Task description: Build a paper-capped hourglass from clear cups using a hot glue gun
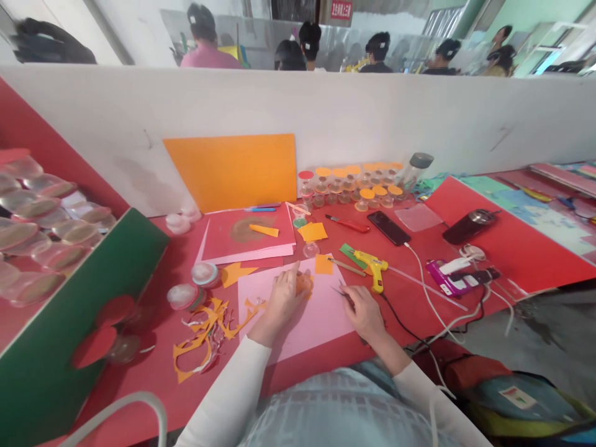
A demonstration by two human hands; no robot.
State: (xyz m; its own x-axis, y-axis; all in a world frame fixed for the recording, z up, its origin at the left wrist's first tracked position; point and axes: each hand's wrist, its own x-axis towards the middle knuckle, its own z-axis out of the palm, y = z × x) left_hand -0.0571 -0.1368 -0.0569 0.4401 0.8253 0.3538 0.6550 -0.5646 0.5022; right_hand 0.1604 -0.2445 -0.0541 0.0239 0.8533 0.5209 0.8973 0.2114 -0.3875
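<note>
My left hand (282, 298) is closed on a round orange piece (305, 284), perhaps paper with clear plastic, low over a pink sheet (310, 329). Its index finger points forward, and the fingers partly hide the piece. To the right, my right hand (365, 313) grips what looks like small scissors (339, 289), with two thin dark tips spread apart and pointing left. The handles are hidden in the fingers. A small orange paper square (323, 264) and a pencil-like stick (347, 267) lie just beyond the hands.
Orange paper scraps (205, 338) and clear plastic cups (186, 297) lie left, by a green board (93, 335). A yellow glue gun (375, 268), red cutter (349, 223), phone (389, 228) and purple power strip (449, 277) are right. Lidded cups (342, 183) line the back.
</note>
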